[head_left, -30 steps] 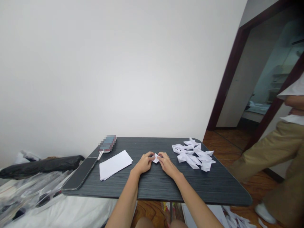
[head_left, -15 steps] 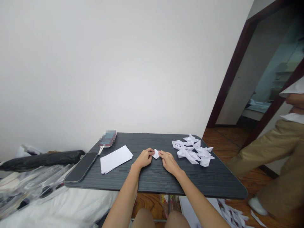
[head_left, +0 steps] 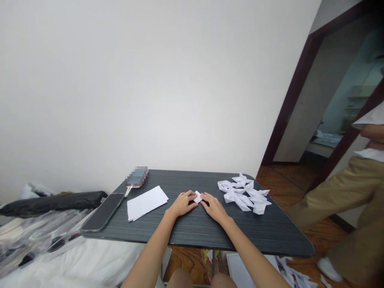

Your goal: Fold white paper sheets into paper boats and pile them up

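My left hand (head_left: pixel 182 204) and my right hand (head_left: pixel 213 207) rest on the dark table (head_left: pixel 195 236), fingertips meeting at a small folded white paper piece (head_left: pixel 197 196). Both hands pinch that piece between thumbs and fingers, pressing it against the tabletop. A stack of plain white paper sheets (head_left: pixel 146 202) lies to the left of my left hand. A pile of several finished folded paper shapes (head_left: pixel 245 194) lies to the right of my right hand.
A black phone (head_left: pixel 103 211) lies at the table's left edge, with a blurred small device (head_left: pixel 137 177) behind it. A person in khaki trousers (head_left: pixel 351 208) stands at the right by the doorway. Paper scraps (head_left: pixel 295 274) litter the wooden floor. Bags and a bed sit left.
My hands have stayed on the small paper piece, fingers shifting slightly on it. The view has dipped and risen a little; the person at the right barely moved.
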`<state>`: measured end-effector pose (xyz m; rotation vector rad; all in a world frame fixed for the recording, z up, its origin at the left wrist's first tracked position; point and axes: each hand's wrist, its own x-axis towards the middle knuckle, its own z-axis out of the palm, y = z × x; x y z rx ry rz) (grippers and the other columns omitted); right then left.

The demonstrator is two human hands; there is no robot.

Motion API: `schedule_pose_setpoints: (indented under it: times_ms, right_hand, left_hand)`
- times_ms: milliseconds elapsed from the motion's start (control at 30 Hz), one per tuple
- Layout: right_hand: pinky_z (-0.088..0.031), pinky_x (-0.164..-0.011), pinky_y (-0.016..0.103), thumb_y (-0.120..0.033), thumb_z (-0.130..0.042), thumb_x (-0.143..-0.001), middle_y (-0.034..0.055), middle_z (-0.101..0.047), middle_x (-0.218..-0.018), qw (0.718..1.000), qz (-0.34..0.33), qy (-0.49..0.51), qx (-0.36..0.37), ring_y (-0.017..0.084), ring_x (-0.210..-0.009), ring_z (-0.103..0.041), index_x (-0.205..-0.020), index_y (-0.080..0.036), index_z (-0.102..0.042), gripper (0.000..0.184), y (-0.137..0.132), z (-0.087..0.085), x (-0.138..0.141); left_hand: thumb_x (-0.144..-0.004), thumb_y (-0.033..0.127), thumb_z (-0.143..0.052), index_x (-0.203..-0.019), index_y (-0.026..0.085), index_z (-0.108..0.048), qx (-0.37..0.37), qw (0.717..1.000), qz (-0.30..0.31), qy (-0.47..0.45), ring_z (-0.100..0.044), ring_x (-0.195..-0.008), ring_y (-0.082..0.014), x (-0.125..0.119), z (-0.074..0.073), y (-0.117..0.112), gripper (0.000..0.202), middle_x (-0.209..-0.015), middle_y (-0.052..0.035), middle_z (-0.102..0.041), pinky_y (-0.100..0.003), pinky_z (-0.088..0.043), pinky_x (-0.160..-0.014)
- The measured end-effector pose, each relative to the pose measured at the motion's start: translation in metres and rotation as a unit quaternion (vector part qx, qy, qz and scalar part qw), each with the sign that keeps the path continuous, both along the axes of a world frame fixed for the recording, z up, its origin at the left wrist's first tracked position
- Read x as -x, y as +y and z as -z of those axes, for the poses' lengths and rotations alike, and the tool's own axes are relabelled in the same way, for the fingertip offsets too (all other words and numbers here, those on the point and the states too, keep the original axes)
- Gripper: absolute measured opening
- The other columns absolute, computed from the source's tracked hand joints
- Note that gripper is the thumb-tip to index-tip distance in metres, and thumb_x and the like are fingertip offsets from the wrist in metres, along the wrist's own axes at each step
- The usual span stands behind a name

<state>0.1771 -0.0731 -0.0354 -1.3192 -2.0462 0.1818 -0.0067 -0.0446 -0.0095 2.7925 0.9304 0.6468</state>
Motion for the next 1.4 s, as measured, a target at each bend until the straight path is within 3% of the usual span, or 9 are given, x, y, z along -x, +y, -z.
schedule_pose_setpoints:
  times_ms: [233, 400, 567, 800, 1067, 1400]
  right_hand:
    - [-0.035, -0.087, 0.037, -0.016, -0.049, -0.073, 0.0069, -0.054, -0.107, 0.997, -0.059, 0.017, -0.036, 0.018, -0.102, -0.044, -0.103, -0.021, -0.055, 0.031, 0.007, -0.009, 0.004]
    - [-0.04, -0.079, 0.032, -0.012, -0.049, -0.071, 0.0053, -0.058, -0.09, 0.996, -0.05, 0.072, -0.017, 0.016, -0.087, -0.05, -0.094, -0.02, -0.06, 0.026, 0.02, -0.012, 0.009]
    - [-0.04, -0.076, 0.03, -0.014, -0.05, -0.07, 0.0046, -0.057, -0.09, 0.994, -0.054, 0.096, 0.006, 0.015, -0.084, -0.051, -0.094, -0.02, -0.059, 0.027, 0.024, -0.007, 0.003]
    - [-0.041, -0.073, 0.028, -0.014, -0.05, -0.069, 0.0038, -0.058, -0.088, 0.993, -0.047, 0.106, 0.012, 0.015, -0.081, -0.052, -0.088, -0.02, -0.061, 0.023, 0.025, -0.005, 0.001]
    - [-0.04, -0.077, 0.03, -0.014, -0.05, -0.069, 0.0046, -0.058, -0.091, 0.994, -0.046, 0.102, 0.005, 0.016, -0.085, -0.052, -0.096, -0.021, -0.059, 0.029, 0.023, -0.006, 0.002]
    - [-0.039, -0.079, 0.031, -0.013, -0.048, -0.07, 0.004, -0.059, -0.093, 0.997, -0.038, 0.073, 0.001, 0.017, -0.087, -0.052, -0.093, -0.023, -0.06, 0.028, 0.023, -0.003, 0.001]
  left_hand:
    - [-0.081, 0.036, -0.037, -0.101, 0.021, -0.056, -0.002, 1.0, 0.004, -0.025, -0.049, -0.09, -0.0153, -0.006, -0.002, 0.009, 0.031, -0.095, -0.0046, -0.053, -0.028, -0.036, -0.082]
    - [-0.078, 0.034, -0.043, -0.102, 0.019, -0.055, 0.005, 0.999, 0.001, -0.049, -0.05, -0.091, -0.0161, -0.006, 0.003, 0.011, 0.03, -0.099, -0.0057, -0.055, -0.028, -0.038, -0.083]
    - [-0.082, 0.027, -0.037, -0.101, 0.019, -0.056, 0.021, 0.997, 0.015, -0.072, -0.051, -0.096, -0.0156, -0.005, 0.008, 0.014, 0.028, -0.105, -0.0051, -0.056, -0.029, -0.037, -0.086]
    - [-0.082, 0.029, -0.036, -0.106, 0.021, -0.053, 0.067, 0.99, 0.038, -0.118, -0.049, -0.101, -0.0156, -0.004, 0.002, 0.014, 0.03, -0.107, -0.0022, -0.056, -0.03, -0.036, -0.089]
    - [-0.081, 0.028, -0.039, -0.096, 0.021, -0.059, 0.042, 0.996, 0.024, -0.071, -0.049, -0.099, -0.0157, -0.002, 0.006, 0.015, 0.027, -0.108, -0.0042, -0.054, -0.029, -0.035, -0.088]
    - [-0.081, 0.024, -0.038, -0.107, 0.027, -0.05, -0.008, 0.999, 0.046, -0.015, -0.047, -0.099, -0.0149, -0.003, -0.008, 0.001, 0.029, -0.112, -0.0018, -0.049, -0.028, -0.036, -0.086]
